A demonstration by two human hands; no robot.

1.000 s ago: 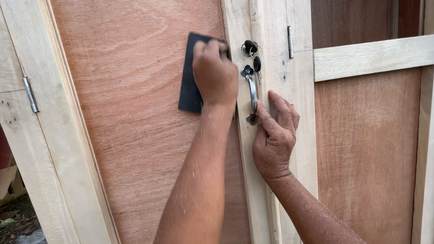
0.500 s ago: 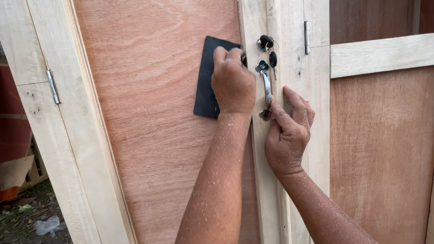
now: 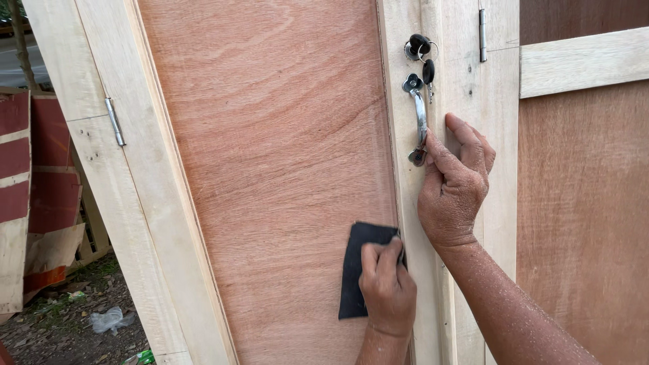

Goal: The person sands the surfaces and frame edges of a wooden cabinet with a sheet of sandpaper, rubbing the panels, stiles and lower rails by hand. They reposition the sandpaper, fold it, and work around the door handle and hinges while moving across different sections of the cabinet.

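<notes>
Dark sandpaper (image 3: 353,270) under left hand (image 3: 387,287), plywood door (image 3: 270,169)

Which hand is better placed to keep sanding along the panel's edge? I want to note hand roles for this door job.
Left. The left hand already presses the dark sandpaper sheet flat on the plywood panel beside the pale frame strip. The right hand is occupied higher up, gripping the metal door handle.

Keys (image 3: 424,57) hang in a lock at 12 o'clock. Hinge (image 3: 115,122) on pale frame at 9 o'clock; second hinge (image 3: 482,26) at 1 o'clock. Red boards (image 3: 27,176) and ground litter (image 3: 108,319) at 8 o'clock.
</notes>
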